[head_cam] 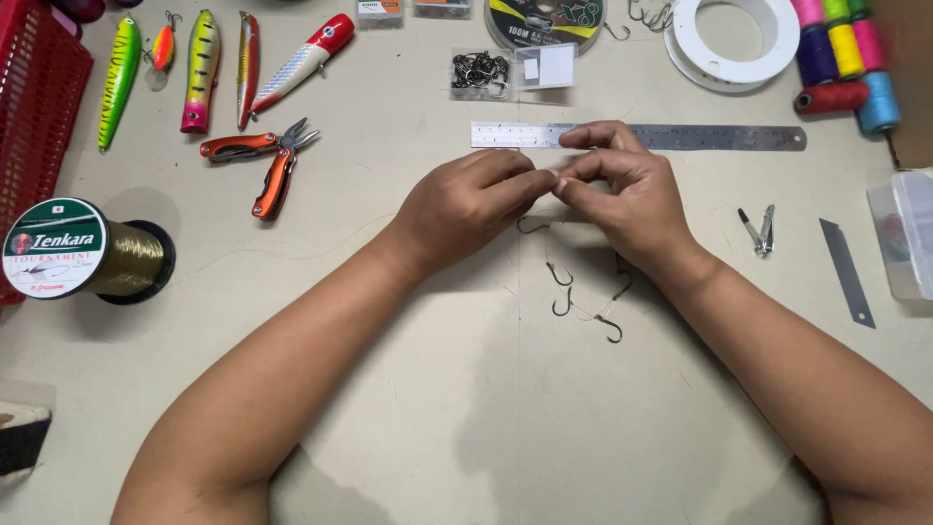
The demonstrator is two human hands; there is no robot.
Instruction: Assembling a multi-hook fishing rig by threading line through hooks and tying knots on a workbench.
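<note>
Our left hand [465, 204] and right hand [622, 190] meet fingertip to fingertip above the table [437, 408], just below the steel ruler [680, 137]. On both hands thumb and forefinger are pressed together, pinching something too fine to make out at the point where they touch — a thin line, it seems, though we cannot tell for sure. Below our hands lie several dark hooks [583, 301], close together on the table, some joined by faint line. To the left rest the orange pliers [262, 160] and a row of painted lures [204, 68]; a spool [87, 251] of golden line sits further left. To the right lie the clippers [760, 231] and a grey blade [846, 270] — well apart from our fingers
</note>
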